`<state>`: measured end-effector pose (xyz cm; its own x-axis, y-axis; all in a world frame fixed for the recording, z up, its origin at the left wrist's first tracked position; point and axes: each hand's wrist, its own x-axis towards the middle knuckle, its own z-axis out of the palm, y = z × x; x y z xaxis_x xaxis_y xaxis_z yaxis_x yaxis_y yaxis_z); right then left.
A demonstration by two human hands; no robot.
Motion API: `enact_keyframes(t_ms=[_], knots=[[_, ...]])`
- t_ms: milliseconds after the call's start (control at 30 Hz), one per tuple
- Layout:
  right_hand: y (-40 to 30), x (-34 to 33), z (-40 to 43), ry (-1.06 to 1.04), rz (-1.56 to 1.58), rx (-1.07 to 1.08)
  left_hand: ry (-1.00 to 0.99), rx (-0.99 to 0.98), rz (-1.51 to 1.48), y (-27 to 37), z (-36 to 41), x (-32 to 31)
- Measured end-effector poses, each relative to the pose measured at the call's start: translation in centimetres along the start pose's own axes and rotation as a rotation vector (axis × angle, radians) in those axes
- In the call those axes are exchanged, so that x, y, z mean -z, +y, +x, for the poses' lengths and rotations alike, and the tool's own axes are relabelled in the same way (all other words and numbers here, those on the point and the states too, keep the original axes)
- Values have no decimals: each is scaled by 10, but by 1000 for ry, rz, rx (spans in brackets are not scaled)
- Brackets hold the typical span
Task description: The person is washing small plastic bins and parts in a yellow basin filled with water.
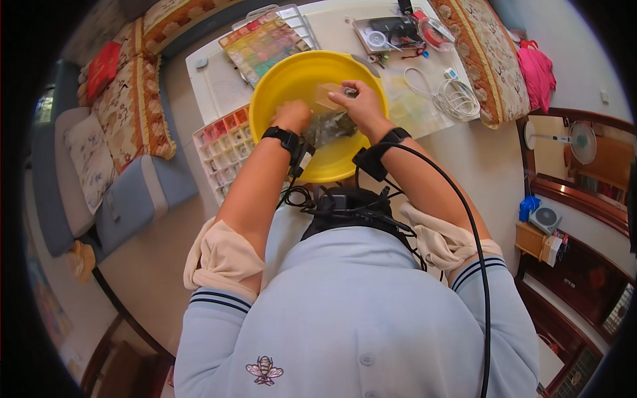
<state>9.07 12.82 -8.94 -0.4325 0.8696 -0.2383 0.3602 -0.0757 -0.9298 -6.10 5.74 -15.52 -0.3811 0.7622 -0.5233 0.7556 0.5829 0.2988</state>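
Note:
A large yellow plastic basin [271,74] stands at the table's near side, and both of my hands are over its inside. My left hand [293,115] is bent down at the basin's left part; its fingertips are hidden, so its hold cannot be told. My right hand [362,102] is over the right part, with thumb and fingers around a small grey item [350,92] in clear wrapping. Beside its fingertips is a clear, flat plastic piece [326,96]; whether the hand holds it too is unclear. Clear plastic bags with grey contents [334,127] lie in the basin between the hands.
Left of the basin is a compartment tray [226,144] of small coloured items. Behind lies another multicoloured organizer [264,47]. A box of tools and small parts [388,35], a coiled white cable [458,99] and clear plastic sheets [415,107] are at the right. Black cables hang by my wrists.

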Motion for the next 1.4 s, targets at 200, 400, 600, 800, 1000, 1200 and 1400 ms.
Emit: enact_keyframes(t_ms=[200,400,600,800,1000,1200,1400], knots=[[16,-28,25,96,-633,-58,-25,-18,-113,-14,-38,41],[39,-30,39,-183,-452,-117,114,-35,-389,-18,-66,39],[14,-3,37,-513,286,-470,314,-31,-621,-28,-71,23],[-8,13,28,-700,534,-435,221,-182,-1318,2,-76,27],[-34,25,33,-882,447,-457,193,-431,-1302,32,-100,51],[-66,45,27,-741,-33,-52,298,-342,-1412,49,-111,58],[-87,68,35,-849,-6,594,443,-279,-1613,70,-118,57]])
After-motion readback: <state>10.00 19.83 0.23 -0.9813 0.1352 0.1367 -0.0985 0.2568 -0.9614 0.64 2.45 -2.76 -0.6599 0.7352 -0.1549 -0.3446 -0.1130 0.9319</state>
